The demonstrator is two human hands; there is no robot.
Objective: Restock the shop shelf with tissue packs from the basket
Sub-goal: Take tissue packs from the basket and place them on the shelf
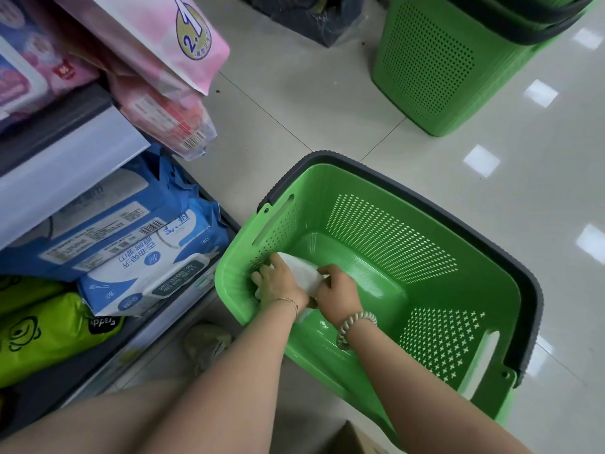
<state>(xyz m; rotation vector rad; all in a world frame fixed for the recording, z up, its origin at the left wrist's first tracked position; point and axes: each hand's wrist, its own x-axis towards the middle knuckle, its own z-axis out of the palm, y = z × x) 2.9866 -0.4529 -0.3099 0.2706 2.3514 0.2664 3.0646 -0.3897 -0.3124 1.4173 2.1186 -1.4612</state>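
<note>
A green plastic basket (425,244) with a dark grey handle stands on the floor tiles. At its near left corner lies a white tissue pack (302,271), the only pack I can see inside. My left hand (278,280) grips the pack's left end and my right hand (337,291) grips its right end; both reach down into the basket. The hands cover much of the pack. To the left is the shop shelf (65,165), whose lower level holds blue and white tissue packs (137,253).
Pink packs (157,60) overhang the upper shelf level. Lime green packs (42,326) lie at lower left. A stack of green baskets (435,63) stands at the back right, a dark bag (314,14) behind. A shoe (206,345) is by the shelf base.
</note>
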